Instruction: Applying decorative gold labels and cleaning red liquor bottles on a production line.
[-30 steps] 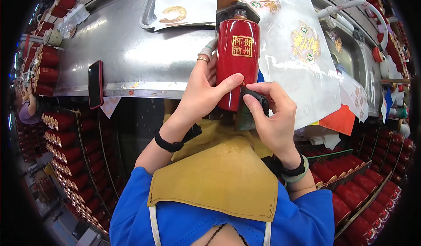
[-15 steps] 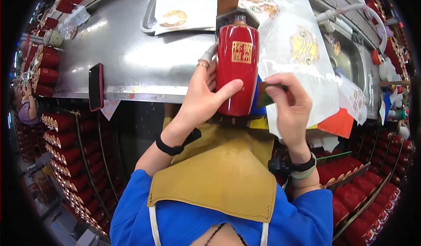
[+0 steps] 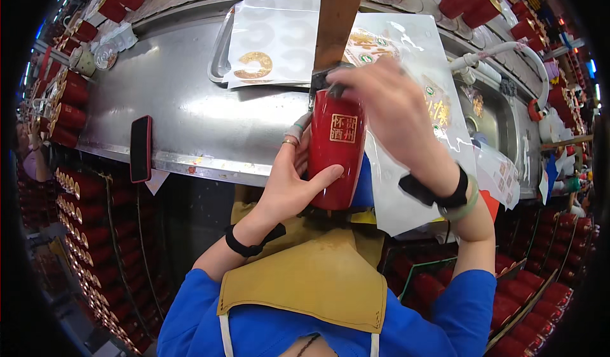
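Note:
A glossy red bottle (image 3: 333, 166) with a square gold emblem lies in front of me, its neck end pointing away, below a wooden bar (image 3: 340, 23). My left hand (image 3: 289, 182) is wrapped round its left side, thumb pressed on the front and tape on one finger. Over the bottle's neck end is my right hand (image 3: 394, 106), smeared by motion. Its fingers hide the neck, and a small dark piece shows at the fingertips; whether they grip it is unclear. Beside the bottle on the right lies a glossy white decal sheet (image 3: 397, 179) with gold and green prints.
A metal tray (image 3: 219, 55) with a white sticker sheet (image 3: 276, 33) sits on the steel worktop (image 3: 171, 83). A phone (image 3: 140, 147) lies at its front edge. To the right are a sink (image 3: 502, 112) and a curved white hose (image 3: 537, 58). Red bottles fill racks (image 3: 82, 230) on both sides.
My right hand, which held a small dark green flat piece beside the bottle, has swung up and away to the bottle's neck end. My view has shifted; my left hand keeps its hold.

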`<state>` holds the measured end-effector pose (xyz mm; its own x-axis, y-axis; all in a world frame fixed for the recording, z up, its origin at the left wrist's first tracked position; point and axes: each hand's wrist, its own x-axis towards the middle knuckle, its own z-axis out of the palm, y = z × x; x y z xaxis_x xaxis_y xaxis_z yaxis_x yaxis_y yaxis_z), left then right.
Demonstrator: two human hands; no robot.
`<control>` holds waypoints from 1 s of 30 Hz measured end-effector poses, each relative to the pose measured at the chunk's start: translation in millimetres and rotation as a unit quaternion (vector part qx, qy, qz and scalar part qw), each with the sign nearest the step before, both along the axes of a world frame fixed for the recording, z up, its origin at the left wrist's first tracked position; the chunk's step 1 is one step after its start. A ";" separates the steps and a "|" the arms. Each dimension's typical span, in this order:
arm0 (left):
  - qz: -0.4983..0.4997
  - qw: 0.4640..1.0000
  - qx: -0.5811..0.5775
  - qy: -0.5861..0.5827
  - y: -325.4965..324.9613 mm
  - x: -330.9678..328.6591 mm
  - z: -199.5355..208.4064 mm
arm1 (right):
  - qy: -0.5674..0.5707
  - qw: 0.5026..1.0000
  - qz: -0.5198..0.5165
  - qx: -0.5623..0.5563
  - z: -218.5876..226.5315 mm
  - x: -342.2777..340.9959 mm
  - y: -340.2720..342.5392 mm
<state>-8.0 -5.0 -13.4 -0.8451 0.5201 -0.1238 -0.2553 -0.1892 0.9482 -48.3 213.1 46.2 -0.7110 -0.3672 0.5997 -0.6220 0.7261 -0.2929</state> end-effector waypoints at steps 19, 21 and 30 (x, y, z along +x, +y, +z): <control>0.045 0.997 0.056 -0.040 12.6 -38.2 -1.9 | 0.047 0.972 0.228 0.028 -21.6 71.5 -1.2; 0.040 0.989 0.099 -0.106 10.2 -36.7 -4.0 | -0.028 0.974 0.173 0.143 -1.5 64.0 -18.4; 0.084 0.988 0.066 -0.113 -17.5 -29.5 -0.9 | 0.178 0.969 0.166 0.048 -25.8 17.6 4.0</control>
